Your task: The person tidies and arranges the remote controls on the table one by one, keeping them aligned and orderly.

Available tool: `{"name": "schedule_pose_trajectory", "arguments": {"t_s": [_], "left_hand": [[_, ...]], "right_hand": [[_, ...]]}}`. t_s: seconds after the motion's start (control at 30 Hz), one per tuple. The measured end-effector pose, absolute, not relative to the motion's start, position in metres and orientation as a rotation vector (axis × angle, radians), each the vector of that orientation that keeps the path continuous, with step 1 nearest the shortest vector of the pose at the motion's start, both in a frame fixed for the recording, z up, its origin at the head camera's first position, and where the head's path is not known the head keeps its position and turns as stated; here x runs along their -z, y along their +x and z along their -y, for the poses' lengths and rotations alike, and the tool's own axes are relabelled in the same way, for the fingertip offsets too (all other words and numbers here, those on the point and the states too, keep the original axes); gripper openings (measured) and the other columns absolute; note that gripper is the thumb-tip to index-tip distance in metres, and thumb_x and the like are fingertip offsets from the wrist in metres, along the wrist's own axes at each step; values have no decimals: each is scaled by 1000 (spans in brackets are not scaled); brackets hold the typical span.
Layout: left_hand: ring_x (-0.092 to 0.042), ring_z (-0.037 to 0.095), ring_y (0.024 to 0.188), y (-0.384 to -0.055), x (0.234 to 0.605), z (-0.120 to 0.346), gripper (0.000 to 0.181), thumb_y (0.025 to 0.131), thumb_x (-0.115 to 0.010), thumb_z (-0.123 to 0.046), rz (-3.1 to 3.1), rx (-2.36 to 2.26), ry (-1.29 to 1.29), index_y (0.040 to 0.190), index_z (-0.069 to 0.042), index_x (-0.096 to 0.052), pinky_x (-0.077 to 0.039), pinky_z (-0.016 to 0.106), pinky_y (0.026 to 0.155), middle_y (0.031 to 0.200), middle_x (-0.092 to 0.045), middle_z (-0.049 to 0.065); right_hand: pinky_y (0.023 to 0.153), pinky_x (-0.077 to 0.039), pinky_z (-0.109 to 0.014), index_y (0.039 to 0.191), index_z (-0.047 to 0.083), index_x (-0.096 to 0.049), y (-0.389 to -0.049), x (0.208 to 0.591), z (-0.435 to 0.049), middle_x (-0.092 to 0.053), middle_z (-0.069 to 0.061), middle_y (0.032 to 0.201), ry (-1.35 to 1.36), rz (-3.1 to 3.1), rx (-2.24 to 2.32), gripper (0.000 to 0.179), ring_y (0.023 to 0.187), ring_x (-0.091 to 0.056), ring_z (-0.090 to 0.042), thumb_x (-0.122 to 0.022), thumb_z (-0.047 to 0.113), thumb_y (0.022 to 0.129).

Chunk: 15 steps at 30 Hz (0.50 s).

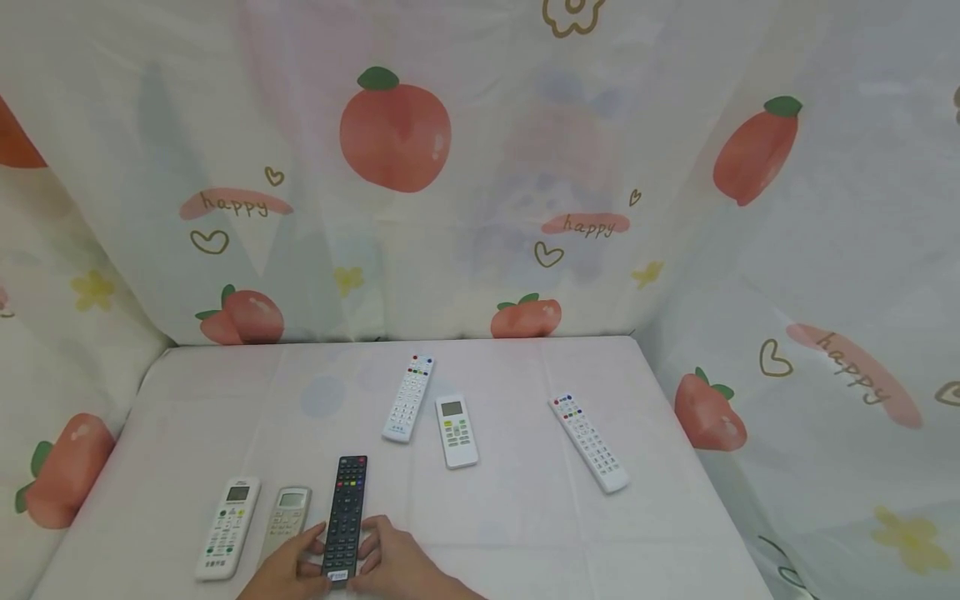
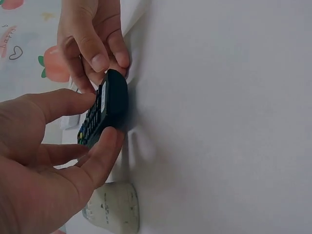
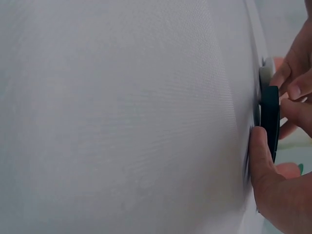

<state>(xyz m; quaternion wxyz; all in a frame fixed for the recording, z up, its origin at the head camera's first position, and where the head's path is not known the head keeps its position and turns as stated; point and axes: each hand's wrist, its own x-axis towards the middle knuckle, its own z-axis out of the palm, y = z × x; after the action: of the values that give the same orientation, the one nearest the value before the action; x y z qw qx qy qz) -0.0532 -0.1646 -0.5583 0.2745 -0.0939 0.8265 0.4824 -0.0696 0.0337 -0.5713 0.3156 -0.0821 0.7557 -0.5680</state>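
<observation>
A long black remote control with coloured buttons lies near the front of the table, its far end pointing away from me. My left hand holds its near part from the left, thumb over the top edge and fingers along the side in the left wrist view. From the right, my right hand grips the same part between thumb and fingers. Just left of it lies a beige remote control, partly hidden by my left hand. Further left is a white remote control with a small screen.
Towards the back lie a slim white remote and a short white remote with a screen. Another white remote lies slanted on the right. A pale cloth covers the table; printed fabric walls surround its back and sides.
</observation>
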Motion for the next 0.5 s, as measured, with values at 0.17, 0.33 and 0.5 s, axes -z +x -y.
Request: {"name": "schedule_pose_trajectory", "arguments": {"t_s": [0.17, 0.33, 0.5], "left_hand": [[-65, 26, 93, -58, 545, 168, 69, 81, -78, -6, -2308, -1214, -223, 140, 9, -45, -58, 44, 79, 111, -59, 12], [-64, 21, 90, -65, 534, 167, 69, 78, -80, -6, -2440, -1192, -194, 138, 4, -50, -58, 43, 78, 112, -62, 10], [-63, 20, 91, -77, 529, 162, 69, 78, -80, -7, -2536, -1203, -127, 140, 1, -50, -58, 39, 77, 113, -62, 9]], "right_hand": [[71, -58, -27, 133, 10, -53, -74, 568, -41, -62, 11, 92, -194, -2070, 1433, 61, 77, -64, -5, -82, 11, 79], [72, -56, -24, 125, 10, -61, -83, 564, -53, -64, 11, 95, -236, -2175, 1422, 49, 80, -63, -4, -81, 12, 81], [76, -57, -25, 124, 10, -63, -96, 561, -66, -68, 5, 105, -240, -2276, 1435, 45, 90, -65, -7, -80, 16, 83]]}}
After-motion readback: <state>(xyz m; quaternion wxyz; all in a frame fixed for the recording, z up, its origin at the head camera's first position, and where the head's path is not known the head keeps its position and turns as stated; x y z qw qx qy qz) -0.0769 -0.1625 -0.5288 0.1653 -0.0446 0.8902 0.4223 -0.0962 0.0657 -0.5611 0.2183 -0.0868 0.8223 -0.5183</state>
